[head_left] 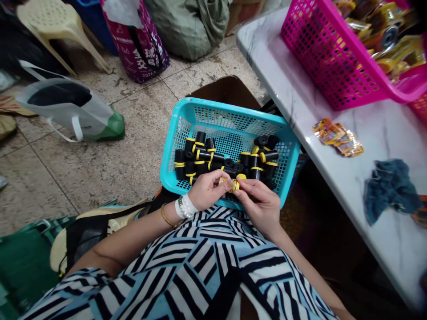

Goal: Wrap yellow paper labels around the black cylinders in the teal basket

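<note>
My left hand [207, 190] and my right hand [259, 203] meet over the near rim of a turquoise basket [233, 122] on my lap. Both pinch one small yellow piece [234, 184] between their fingertips. The basket holds several black rollers with yellow bands [213, 156]. My left wrist wears white and gold bracelets.
A white marble-look table [370, 146] runs along the right, carrying a pink basket [333, 58] of gold-wrapped items, a few loose gold packets [337, 138] and a blue rag [390, 189]. Bags [71, 109], a purple tote [138, 44] and a plastic stool [55, 24] stand on the tiled floor at left.
</note>
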`<state>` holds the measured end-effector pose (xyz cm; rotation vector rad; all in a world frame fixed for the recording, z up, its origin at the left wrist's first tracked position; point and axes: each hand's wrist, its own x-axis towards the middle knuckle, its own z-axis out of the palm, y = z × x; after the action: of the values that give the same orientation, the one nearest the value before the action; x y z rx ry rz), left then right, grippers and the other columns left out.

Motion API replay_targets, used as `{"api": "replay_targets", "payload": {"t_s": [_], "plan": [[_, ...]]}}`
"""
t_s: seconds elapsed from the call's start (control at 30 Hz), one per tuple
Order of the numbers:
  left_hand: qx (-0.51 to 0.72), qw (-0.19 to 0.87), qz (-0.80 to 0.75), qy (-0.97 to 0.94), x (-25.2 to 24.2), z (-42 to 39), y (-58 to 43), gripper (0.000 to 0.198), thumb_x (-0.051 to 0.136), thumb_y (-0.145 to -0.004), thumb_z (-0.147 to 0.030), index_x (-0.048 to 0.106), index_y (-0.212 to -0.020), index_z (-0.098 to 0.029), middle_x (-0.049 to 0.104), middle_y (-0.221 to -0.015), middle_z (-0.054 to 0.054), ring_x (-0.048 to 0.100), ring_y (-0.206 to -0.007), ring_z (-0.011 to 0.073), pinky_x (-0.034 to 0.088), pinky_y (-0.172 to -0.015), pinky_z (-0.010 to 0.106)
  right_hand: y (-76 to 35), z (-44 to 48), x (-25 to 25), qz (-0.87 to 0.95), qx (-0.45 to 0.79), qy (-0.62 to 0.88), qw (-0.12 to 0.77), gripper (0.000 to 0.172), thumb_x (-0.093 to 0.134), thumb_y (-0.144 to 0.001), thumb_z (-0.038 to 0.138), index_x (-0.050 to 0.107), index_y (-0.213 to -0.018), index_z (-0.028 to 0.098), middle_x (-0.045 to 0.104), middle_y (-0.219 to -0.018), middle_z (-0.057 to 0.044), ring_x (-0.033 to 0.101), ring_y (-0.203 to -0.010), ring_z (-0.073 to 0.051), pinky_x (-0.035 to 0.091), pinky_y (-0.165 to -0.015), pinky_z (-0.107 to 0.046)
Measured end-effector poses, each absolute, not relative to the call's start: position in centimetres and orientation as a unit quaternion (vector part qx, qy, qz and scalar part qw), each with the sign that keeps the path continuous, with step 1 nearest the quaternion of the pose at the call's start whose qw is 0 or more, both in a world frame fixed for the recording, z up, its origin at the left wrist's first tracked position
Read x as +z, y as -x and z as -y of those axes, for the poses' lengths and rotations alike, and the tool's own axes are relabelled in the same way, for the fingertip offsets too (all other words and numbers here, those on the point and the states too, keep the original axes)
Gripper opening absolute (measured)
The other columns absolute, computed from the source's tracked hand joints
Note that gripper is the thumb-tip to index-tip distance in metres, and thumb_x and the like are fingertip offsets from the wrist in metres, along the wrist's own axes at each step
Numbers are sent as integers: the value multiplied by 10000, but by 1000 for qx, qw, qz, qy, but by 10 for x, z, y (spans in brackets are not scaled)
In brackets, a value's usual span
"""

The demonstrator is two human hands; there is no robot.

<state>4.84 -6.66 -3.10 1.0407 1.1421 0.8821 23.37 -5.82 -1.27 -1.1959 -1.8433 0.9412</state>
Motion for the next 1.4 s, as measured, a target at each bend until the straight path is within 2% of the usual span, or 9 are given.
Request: {"api": "replay_targets", "payload": {"t_s": [0.23, 0.37, 0.47, 0.53, 0.7, 0.83, 0.97, 1.17, 1.4], "plan": [[297, 722, -496, -380, -32, 57, -51, 569, 468, -853, -704, 575, -695, -168, 450, -378, -51, 329, -302, 64, 231, -335, 195, -240, 55, -16, 838, 227, 354, 348, 469, 711, -819, 138, 664, -1266, 277, 743, -1085, -94, 725, -936, -227, 633, -787, -371], [286, 752, -504, -313, -32, 49, -54, 636, 405, -845, -757, 577, -684, -167, 406, -344, -53, 278, -249, 62, 163, -290, 202, -236, 48, -14, 849, 247, 327, 333, 412, 705, -827, 149, 701, -1185, 354, 733, -1136, -54, 694, -1024, -248, 605, -877, -453], [349, 742, -504, -272, -33, 49, -57, 578, 472, -827, -746, 568, -765, -179, 418, -387, -75, 283, -269, 52, 184, -296, 182, -234, 47, -15, 768, 327, 427, 347, 463, 700, -849, 241, 629, -1298, 328, 648, -1287, -85, 674, -1053, -237, 599, -888, -436], [380, 728, -508, -260, -35, 50, -58, 537, 530, -811, -725, 538, -772, -189, 440, -432, -79, 309, -294, 45, 209, -304, 169, -235, 49, -17, 685, 398, 498, 354, 488, 677, -873, 306, 582, -1351, 290, 663, -1229, -93, 695, -940, -197, 620, -803, -372], [384, 709, -509, -301, -33, 54, -58, 506, 634, -775, -671, 528, -753, -177, 483, -489, -71, 371, -325, 33, 263, -321, 154, -231, 54, -16, 608, 460, 560, 323, 323, 746, -809, 366, 723, -1094, 216, 748, -912, -55, 707, -756, -173, 627, -736, -340], [405, 695, -516, -296, -32, 54, -57, 484, 622, -797, -649, 525, -769, -176, 509, -494, -65, 380, -323, 36, 257, -323, 158, -222, 51, -5, 572, 518, 546, 325, 354, 801, -745, 380, 722, -1046, 210, 764, -932, -60, 732, -783, -187, 639, -774, -353], [438, 693, -477, -317, -33, 55, -55, 445, 673, -786, -593, 552, -885, -175, 516, -531, -77, 410, -356, 44, 280, -351, 166, -218, 46, 0, 524, 583, 539, 310, 346, 778, -767, 416, 718, -1017, 183, 772, -869, -66, 734, -706, -183, 650, -654, -323], [415, 688, -474, -359, -35, 55, -47, 404, 700, -789, -509, 648, -921, -131, 509, -590, -50, 426, -475, 60, 310, -437, 191, -226, 46, -7, 567, 541, 523, 336, 339, 814, -737, 326, 736, -1051, 225, 779, -947, -43, 746, -810, -192, 648, -797, -371], [387, 693, -471, -385, -41, 56, -46, 405, 727, -774, -476, 692, -952, -114, 543, -626, -28, 420, -541, 80, 313, -498, 215, -237, 47, -13, 697, 414, 475, 342, 316, 804, -746, 219, 753, -1054, 271, 771, -996, -47, 738, -857, -204, 643, -763, -349]]}}
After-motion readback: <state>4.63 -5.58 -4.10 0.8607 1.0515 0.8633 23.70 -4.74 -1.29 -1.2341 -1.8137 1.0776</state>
